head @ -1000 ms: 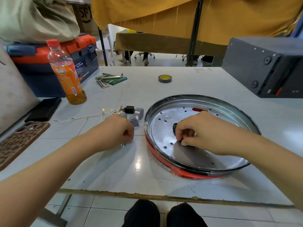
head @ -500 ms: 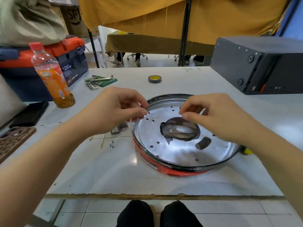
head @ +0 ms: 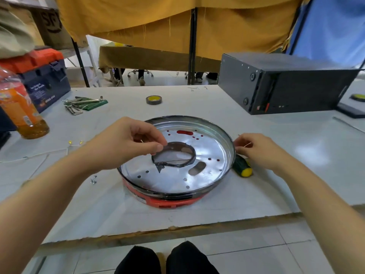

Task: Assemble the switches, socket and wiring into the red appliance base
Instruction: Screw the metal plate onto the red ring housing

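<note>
Workshop: white table (head: 197,107) under a mustard cloth, with the red appliance base (head: 167,201) your landmark, near the front edge.
Base: its perforated metal pan (head: 207,171) faces up, a dark ring around the centre hole.
Behind base: black case (head: 286,84) to the right, tape roll (head: 153,100).
Left of base: orange drink bottle (head: 21,111), white wiring (head: 35,155), screws (head: 93,179).
Right of base: screwdriver (head: 242,167) against the rim.
Your left hand (head: 126,143): over the pan, pinching a thin wire end.
Your right hand (head: 258,149): at the right rim, pinching another thin wire.
Progress: early, I judge; no switch or socket shows fitted.
Unclear: whether both wires are one strand; the base's underside is hidden.
</note>
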A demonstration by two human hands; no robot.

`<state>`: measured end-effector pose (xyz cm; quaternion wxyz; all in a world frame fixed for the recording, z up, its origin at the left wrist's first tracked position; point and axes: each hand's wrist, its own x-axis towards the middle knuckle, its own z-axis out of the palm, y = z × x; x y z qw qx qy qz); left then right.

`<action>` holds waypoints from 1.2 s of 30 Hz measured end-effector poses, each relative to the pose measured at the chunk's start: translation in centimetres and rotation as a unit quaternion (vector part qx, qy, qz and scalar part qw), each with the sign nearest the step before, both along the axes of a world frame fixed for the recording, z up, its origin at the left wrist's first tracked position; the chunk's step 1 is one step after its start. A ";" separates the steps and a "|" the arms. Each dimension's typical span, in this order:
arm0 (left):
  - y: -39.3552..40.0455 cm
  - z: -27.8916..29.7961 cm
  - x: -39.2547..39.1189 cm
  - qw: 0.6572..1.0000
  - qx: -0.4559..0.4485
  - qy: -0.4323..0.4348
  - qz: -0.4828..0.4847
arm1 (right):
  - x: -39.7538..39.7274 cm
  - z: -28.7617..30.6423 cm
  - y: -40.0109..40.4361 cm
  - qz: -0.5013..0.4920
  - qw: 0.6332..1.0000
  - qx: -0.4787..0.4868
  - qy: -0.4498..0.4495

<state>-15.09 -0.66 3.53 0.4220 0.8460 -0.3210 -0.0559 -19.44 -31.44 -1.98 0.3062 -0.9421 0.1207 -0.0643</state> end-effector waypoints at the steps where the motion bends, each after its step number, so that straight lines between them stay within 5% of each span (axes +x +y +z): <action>1: 0.0 0.0 -0.1 1.000 0.000 0.002 -0.001 | 0.0 0.0 -0.3 -0.002 1.000 -0.005 -0.003; 14: -1.6 -0.2 -0.3 0.999 0.041 0.006 0.013 | 1.7 1.4 -1.1 -0.023 0.983 -0.030 0.179; 23: -2.1 -0.3 0.0 0.998 0.054 0.010 0.003 | 2.0 1.0 -1.4 -0.042 0.988 -0.084 0.124; 29: -1.6 -0.1 0.0 0.998 0.034 0.046 -0.020 | 1.1 3.7 1.2 0.049 0.983 0.159 -0.080; 36: 0.2 0.4 0.2 0.996 0.060 0.041 -0.060 | 0.4 6.6 5.4 0.216 0.911 0.327 -0.131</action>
